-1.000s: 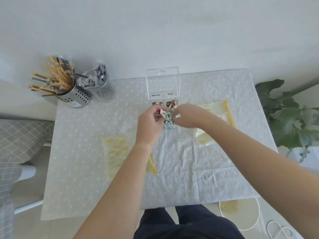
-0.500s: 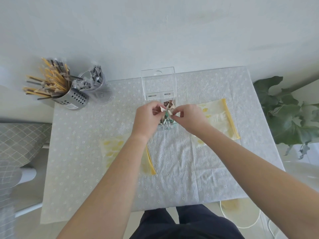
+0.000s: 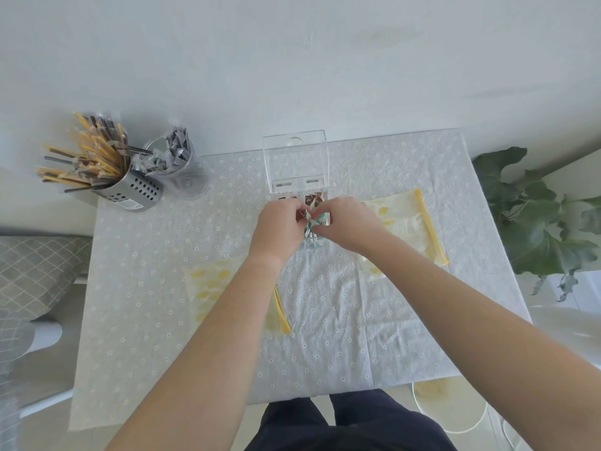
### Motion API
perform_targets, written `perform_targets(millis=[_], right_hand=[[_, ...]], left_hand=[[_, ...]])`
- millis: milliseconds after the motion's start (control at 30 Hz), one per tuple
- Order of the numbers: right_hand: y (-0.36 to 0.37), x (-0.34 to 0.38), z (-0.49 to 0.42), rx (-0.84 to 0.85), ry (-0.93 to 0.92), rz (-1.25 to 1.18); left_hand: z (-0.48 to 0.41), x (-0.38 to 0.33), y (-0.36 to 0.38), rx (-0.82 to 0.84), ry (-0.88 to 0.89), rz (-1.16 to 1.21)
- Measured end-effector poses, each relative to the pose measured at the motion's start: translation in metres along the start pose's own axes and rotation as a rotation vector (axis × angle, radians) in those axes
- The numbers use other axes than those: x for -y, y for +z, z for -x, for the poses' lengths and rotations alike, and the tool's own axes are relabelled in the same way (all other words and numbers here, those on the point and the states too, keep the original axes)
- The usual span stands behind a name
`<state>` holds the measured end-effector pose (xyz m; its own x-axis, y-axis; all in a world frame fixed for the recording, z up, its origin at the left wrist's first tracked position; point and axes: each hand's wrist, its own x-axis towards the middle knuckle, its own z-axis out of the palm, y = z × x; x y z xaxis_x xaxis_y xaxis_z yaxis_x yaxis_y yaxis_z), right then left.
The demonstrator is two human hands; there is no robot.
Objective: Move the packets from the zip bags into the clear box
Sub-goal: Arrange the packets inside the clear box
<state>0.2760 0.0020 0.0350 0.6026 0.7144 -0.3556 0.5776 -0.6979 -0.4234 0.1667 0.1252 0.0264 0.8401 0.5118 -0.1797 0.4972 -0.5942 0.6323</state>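
Observation:
A clear box (image 3: pixel 295 164) with its lid raised stands at the table's far middle. Brown packets (image 3: pixel 314 200) show in its right compartment. My left hand (image 3: pixel 279 227) and my right hand (image 3: pixel 349 224) meet just in front of the box, fingers curled, pinching a small bunch of white and teal packets (image 3: pixel 313 222) between them. Much of the bunch is hidden by my fingers. A yellow-patterned zip bag (image 3: pixel 211 281) lies flat under my left forearm. A second zip bag (image 3: pixel 409 222) lies to the right of my right hand.
A perforated metal holder (image 3: pixel 136 190) full of long sticks stands at the far left. Beside it is a clear jar (image 3: pixel 185 177) of grey sachets. A leafy plant (image 3: pixel 536 216) stands off the table's right edge, and a white stool (image 3: pixel 455 408) sits below right.
My hands drew closer together over the packet bunch and sit slightly lower in front of the box. The view shifted a little.

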Motion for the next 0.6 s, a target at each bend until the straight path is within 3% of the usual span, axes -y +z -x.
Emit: perform_targets(millis=[333, 600], right_hand=[[0.004, 0.001, -0.001, 0.007, 0.118, 0.057], [0.004, 0.007, -0.005, 0.037, 0.115, 0.199]], left_hand=[[-0.005, -0.010, 0.004, 0.140, -0.065, -0.149], [0.004, -0.003, 0.003, 0.059, -0.076, -0.032]])
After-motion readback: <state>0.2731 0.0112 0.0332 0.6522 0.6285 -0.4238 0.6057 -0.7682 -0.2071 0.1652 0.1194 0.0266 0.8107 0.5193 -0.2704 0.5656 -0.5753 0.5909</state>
